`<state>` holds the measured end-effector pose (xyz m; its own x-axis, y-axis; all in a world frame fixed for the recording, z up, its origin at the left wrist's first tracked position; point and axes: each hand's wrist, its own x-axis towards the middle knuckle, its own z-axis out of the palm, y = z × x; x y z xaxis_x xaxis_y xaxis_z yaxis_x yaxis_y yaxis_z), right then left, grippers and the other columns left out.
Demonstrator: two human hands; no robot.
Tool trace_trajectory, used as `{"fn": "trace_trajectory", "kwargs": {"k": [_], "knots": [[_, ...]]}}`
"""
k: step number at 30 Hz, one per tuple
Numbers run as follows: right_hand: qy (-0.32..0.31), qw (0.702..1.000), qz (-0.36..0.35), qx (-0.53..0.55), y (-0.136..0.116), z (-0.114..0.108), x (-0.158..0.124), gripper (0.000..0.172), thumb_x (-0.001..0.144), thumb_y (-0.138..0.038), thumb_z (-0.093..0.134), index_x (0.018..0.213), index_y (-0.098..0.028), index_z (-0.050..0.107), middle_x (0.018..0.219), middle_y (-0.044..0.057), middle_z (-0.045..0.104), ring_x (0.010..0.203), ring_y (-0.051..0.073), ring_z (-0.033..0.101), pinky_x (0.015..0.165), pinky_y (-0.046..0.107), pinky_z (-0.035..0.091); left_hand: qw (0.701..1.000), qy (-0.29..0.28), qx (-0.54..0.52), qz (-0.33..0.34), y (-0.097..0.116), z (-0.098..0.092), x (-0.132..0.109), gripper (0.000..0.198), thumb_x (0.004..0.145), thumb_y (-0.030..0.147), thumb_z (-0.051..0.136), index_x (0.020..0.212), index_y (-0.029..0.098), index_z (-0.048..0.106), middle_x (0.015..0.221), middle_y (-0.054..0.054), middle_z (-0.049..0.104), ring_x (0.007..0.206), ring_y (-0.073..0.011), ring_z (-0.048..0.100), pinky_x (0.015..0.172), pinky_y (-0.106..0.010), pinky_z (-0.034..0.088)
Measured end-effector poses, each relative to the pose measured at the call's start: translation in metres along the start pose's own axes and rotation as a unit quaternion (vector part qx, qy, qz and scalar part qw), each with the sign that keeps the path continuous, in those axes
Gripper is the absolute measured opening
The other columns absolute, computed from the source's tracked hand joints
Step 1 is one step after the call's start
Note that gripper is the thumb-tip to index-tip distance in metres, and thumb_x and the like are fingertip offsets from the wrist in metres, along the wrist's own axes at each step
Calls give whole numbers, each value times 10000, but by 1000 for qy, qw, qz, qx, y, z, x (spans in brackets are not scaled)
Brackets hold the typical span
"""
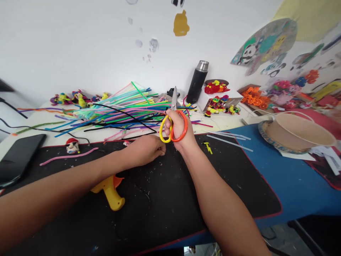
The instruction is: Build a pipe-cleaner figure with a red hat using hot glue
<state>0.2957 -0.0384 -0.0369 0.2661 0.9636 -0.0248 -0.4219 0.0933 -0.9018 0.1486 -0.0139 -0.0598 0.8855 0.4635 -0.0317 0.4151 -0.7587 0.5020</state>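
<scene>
My right hand (180, 122) is closed around scissors (174, 101) with one yellow and one orange handle loop. Their blades point up and away, and appear to be together. Close by on the left, my left hand (149, 148) hangs low over the black mat (173, 199) with its fingers curled in. Whatever it may hold is hidden. Under my left forearm lies a yellow glue gun (113, 195), partly covered by the arm. A small yellow and black pipe-cleaner piece (208, 148) rests on the mat right of my right wrist.
Behind my hands spreads a heap of coloured pipe cleaners (119, 108). A black flask (197, 81) stands by a white box (223, 97) with small figures. Clear glue sticks (229, 142) lie right, near a round basket (282, 137). A phone (21, 160) sits far left.
</scene>
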Motion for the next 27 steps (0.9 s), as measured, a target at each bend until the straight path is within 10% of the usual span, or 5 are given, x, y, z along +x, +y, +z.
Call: {"fn": "trace_trajectory", "kwargs": {"k": [27], "knots": [[-12,1000,-8,-12,0,2,-3,350,931,-311,641,646,-220,459,481,-73,466,369,77,424,378,211,367,990,70,-58,-105,-20,-39,-34,189,921,334,511,985,221,648,862,-13,689,767,-193,612,706,-288,441]]}}
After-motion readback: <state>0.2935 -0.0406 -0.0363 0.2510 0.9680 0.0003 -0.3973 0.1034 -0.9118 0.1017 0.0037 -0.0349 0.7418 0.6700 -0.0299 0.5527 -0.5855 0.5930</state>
